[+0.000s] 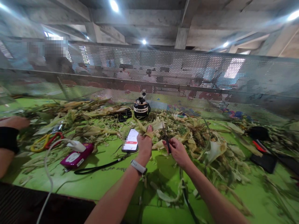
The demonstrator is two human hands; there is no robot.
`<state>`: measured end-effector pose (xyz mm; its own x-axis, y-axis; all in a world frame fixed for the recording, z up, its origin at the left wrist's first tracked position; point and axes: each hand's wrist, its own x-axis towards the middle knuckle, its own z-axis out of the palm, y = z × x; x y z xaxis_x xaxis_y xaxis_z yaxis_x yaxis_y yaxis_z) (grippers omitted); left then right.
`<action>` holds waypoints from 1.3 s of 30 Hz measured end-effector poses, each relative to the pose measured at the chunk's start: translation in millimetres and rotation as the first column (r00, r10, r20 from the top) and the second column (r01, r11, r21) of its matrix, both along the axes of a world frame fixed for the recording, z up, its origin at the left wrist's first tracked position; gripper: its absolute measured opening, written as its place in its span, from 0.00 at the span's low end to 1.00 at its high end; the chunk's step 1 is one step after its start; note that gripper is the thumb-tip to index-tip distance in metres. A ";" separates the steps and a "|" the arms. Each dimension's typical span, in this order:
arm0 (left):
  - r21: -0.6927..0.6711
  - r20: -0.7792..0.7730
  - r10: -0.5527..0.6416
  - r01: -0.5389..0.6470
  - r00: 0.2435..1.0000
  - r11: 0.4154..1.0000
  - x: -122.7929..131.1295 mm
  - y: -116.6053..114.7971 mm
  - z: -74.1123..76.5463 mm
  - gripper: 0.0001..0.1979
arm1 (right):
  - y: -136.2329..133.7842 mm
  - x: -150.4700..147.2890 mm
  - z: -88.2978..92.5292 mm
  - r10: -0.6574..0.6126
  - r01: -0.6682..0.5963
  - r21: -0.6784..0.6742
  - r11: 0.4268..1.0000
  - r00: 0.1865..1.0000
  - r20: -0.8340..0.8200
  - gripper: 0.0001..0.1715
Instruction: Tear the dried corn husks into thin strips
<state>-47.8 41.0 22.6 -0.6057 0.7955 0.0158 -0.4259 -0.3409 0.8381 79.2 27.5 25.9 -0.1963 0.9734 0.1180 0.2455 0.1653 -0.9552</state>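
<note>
My left hand (145, 146) is closed on a pale corn husk (159, 125), pinching it between thumb and fingers. A grey watch band circles that wrist. My right hand (179, 152) grips a dark pair of scissors (166, 138), whose blades point up at the husk; how far they are apart is hard to make out. Both hands hover over the green table (161, 161). A heap of dried husks and cut scraps (191, 137) lies behind and right of them. Just left of my left hand is a lit phone (131, 140).
A black jug labelled ENERGY (140, 109) stands before a perforated metal screen (163, 71). Left lie a purple power strip (77, 157) with a white cable, yellow-and-red scissors (48, 142) and more husks (86, 129). Another person's hand (17, 123) enters at far left.
</note>
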 end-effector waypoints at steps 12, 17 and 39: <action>0.086 0.003 -0.051 0.051 0.999 0.995 4.4 -1.4 -1.0 0.16 | -6.9 0.3 -5.4 0.115 -0.121 -0.127 0.985 0.992 -0.049 0.22; 0.135 -0.040 -0.100 0.105 0.994 0.985 5.3 -1.7 -1.8 0.17 | -5.7 0.3 -3.0 0.087 -0.091 -0.115 0.989 0.995 -0.042 0.22; -0.002 0.002 -0.058 0.058 0.998 0.998 -0.3 -0.8 1.5 0.16 | -5.1 -2.4 0.7 0.014 -0.014 -0.002 1.000 1.000 -0.009 0.28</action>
